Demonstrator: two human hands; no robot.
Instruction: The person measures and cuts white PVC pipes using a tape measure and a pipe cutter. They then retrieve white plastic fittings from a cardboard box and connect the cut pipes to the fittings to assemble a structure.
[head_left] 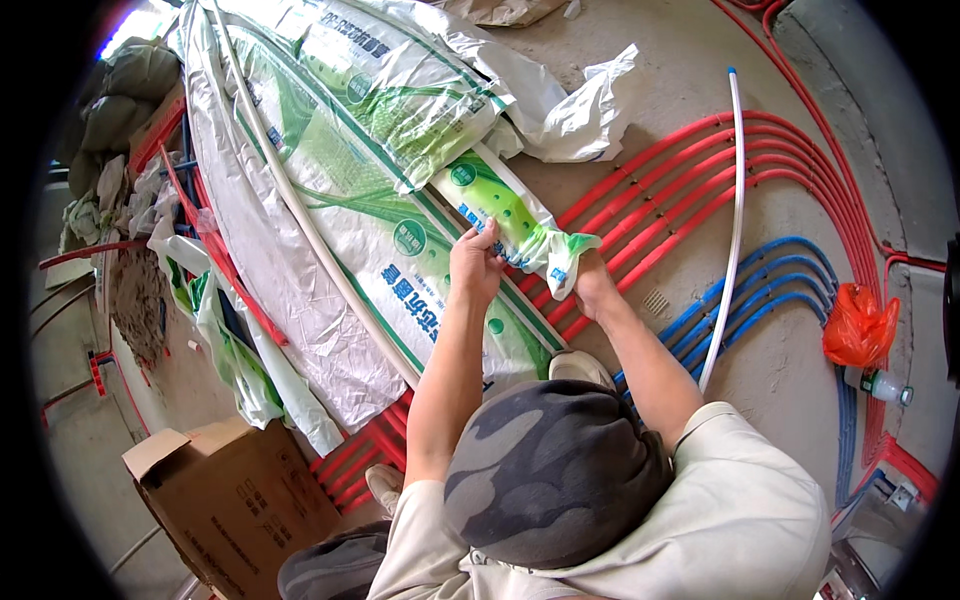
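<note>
A narrow white-and-green plastic packing sleeve (490, 205) sticks out from under a larger printed bag (420, 130) toward me. My left hand (475, 262) is closed on its left edge, thumb on top. At the sleeve's crumpled near end, my right hand (594, 285) has its fingers tucked into the bunched plastic, which partly hides them. Whatever lies inside the sleeve is covered. Beneath both hands spreads a long green-and-white bag (410, 275), with a bare white pipe (290, 195) lying lengthwise across the bags.
Red pipes (680, 190) and blue pipes (760, 275) curve along the floor to the right, crossed by a loose white pipe (738, 200). An orange plastic bag (860, 325) lies beside a bottle (885, 386). A cardboard box (230, 500) stands lower left; filled sacks (140, 75) are piled at far left.
</note>
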